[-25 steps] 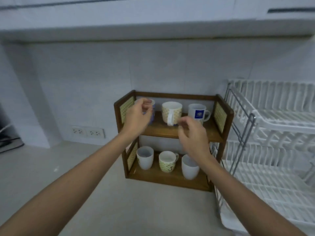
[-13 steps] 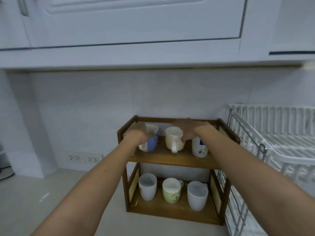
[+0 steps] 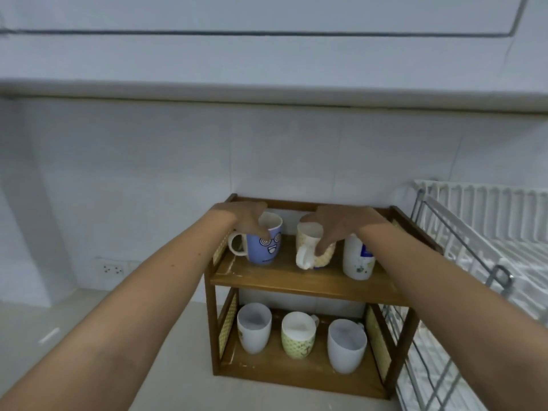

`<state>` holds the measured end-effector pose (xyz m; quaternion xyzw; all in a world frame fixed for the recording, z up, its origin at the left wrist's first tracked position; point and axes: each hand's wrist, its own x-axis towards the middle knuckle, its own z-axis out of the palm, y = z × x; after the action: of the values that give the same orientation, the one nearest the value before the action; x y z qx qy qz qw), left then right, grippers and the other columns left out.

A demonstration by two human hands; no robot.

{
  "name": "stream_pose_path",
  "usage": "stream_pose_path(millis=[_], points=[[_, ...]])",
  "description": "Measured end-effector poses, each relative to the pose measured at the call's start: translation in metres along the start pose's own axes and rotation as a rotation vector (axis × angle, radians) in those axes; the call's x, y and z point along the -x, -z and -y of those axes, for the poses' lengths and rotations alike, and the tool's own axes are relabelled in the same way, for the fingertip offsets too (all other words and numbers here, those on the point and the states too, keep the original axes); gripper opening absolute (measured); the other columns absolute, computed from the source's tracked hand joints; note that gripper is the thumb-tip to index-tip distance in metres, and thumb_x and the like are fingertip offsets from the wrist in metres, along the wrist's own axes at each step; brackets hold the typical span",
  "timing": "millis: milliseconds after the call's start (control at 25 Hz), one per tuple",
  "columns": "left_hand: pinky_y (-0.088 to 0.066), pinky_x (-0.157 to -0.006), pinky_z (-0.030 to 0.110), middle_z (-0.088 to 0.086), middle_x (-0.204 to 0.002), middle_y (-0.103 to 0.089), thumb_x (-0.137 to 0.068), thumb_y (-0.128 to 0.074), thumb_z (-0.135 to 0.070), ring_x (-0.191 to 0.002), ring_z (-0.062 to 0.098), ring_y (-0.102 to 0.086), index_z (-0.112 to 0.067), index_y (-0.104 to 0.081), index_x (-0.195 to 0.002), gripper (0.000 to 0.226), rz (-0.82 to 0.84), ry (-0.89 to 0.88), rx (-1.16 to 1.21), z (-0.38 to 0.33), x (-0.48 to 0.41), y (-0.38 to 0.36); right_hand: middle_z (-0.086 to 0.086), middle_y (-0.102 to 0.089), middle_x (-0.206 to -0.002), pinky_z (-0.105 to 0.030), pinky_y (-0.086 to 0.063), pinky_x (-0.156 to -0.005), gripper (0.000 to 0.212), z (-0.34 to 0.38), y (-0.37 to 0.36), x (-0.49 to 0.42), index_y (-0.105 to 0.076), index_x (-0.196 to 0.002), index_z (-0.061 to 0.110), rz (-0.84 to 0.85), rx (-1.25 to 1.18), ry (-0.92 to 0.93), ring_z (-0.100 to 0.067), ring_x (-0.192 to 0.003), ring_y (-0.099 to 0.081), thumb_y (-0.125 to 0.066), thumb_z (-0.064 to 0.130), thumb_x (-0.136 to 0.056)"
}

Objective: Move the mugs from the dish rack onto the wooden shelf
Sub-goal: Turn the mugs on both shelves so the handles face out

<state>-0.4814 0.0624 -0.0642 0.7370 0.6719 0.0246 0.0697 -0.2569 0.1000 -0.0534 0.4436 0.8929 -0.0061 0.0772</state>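
Observation:
The two-tier wooden shelf (image 3: 299,281) stands against the wall. On its top board, my left hand (image 3: 246,218) grips the rim of a blue mug with a cartoon face (image 3: 265,250), handle pointing left. My right hand (image 3: 341,223) holds the rim of a cream patterned mug (image 3: 314,252), which tilts slightly. A white mug with a blue logo (image 3: 357,259) stands to its right, partly behind my wrist. The lower board carries a white mug (image 3: 254,327), a green patterned mug (image 3: 298,335) and another white mug (image 3: 346,345).
The white dish rack (image 3: 480,232) with a metal frame stands right of the shelf, no mugs visible in it. A wall socket (image 3: 113,269) sits at the left. Cabinets hang overhead. Pale counter spreads in front and to the left.
The view has moved closer and tipped down. The blue mug has turned so its handle points left. My right hand now pinches the cream mug's rim, and the mug tilts.

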Motion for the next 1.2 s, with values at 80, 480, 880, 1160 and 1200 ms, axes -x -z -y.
stream_pose_path(millis=[80, 480, 880, 1160, 1200], points=[[-0.041, -0.105, 0.043, 0.005, -0.148, -0.042, -0.075, -0.068, -0.048, -0.13, 0.024, -0.045, -0.019, -0.027, -0.146, 0.087, 0.042, -0.049, 0.024, 0.004, -0.003, 0.002, -0.004, -0.048, -0.14, -0.036, -0.047, -0.096, 0.099, -0.003, -0.005, 0.0, -0.031, -0.147, 0.026, -0.034, -0.027, -0.045, -0.024, -0.121, -0.05, -0.078, 0.055, -0.065], [-0.049, -0.082, 0.037, 0.002, -0.107, -0.065, -0.062, -0.066, -0.069, -0.092, 0.023, -0.059, -0.017, -0.058, -0.114, 0.074, -0.026, -0.045, -0.168, 0.007, -0.016, 0.004, -0.003, -0.036, -0.152, -0.036, -0.036, -0.102, 0.089, -0.007, -0.008, 0.003, -0.024, -0.148, 0.035, 0.014, -0.138, -0.062, -0.026, -0.134, -0.038, -0.071, 0.054, -0.074], [-0.045, -0.1, 0.039, 0.009, -0.142, -0.048, -0.078, -0.059, -0.064, -0.123, 0.027, -0.05, -0.012, -0.038, -0.139, 0.082, -0.03, -0.139, -0.039, -0.016, -0.007, -0.004, -0.001, -0.037, -0.152, -0.041, -0.036, -0.108, 0.101, -0.021, -0.007, 0.019, -0.025, -0.148, 0.025, 0.034, -0.182, -0.158, -0.024, -0.134, -0.04, -0.058, 0.077, -0.069], [-0.045, -0.097, 0.041, 0.009, -0.139, -0.053, -0.082, -0.05, -0.067, -0.118, 0.027, -0.053, -0.018, -0.043, -0.138, 0.075, -0.054, -0.242, -0.012, -0.088, -0.025, -0.029, -0.003, -0.042, -0.147, -0.031, -0.047, -0.087, 0.079, -0.049, 0.0, 0.043, -0.034, -0.144, 0.025, 0.09, -0.015, -0.264, -0.024, -0.123, -0.05, -0.065, 0.057, -0.08], [-0.041, -0.102, 0.041, 0.009, -0.145, -0.046, -0.081, -0.049, -0.068, -0.126, 0.028, -0.048, -0.018, -0.036, -0.144, 0.082, -0.054, -0.217, -0.012, -0.093, -0.028, -0.035, -0.003, -0.042, -0.146, -0.031, -0.048, -0.085, 0.073, -0.048, 0.001, 0.047, -0.036, -0.142, 0.027, 0.083, -0.048, -0.235, -0.024, -0.122, -0.05, -0.068, 0.049, -0.08]])
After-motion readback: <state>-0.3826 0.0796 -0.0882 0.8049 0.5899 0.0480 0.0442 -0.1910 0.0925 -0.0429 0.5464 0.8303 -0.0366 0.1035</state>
